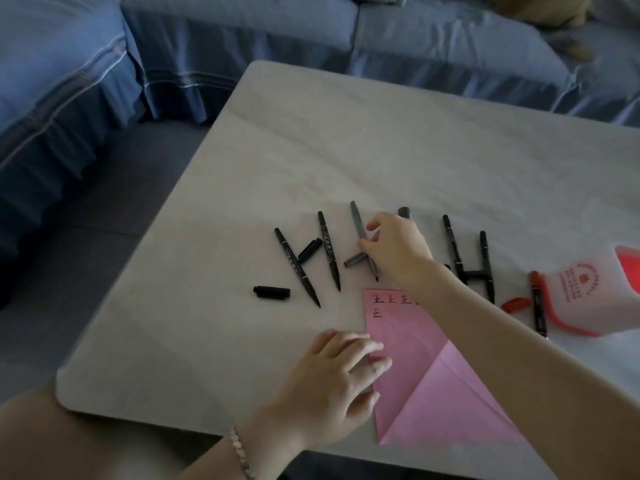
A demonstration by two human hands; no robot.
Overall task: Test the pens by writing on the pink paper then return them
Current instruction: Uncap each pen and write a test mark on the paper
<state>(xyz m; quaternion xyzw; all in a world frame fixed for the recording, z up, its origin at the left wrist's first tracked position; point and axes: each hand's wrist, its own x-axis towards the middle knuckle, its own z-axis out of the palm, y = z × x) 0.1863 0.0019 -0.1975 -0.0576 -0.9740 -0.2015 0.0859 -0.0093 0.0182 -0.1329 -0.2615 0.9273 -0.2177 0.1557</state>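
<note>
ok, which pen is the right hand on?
The grey pen, third from the left: the right hand pinches its barrel, and its body is lighter than the black pen beside it.

The right hand (398, 247) covers a stretch of the grey pen (356, 220) it pinches, and all but the top end of a dark pen (404, 212) behind it. The right forearm (485, 323) hides the upper right corner of the paper (415, 375) and any marks past the third in its top row. The pouch (588, 292) runs off the right edge; its red print is too small to read.
</note>
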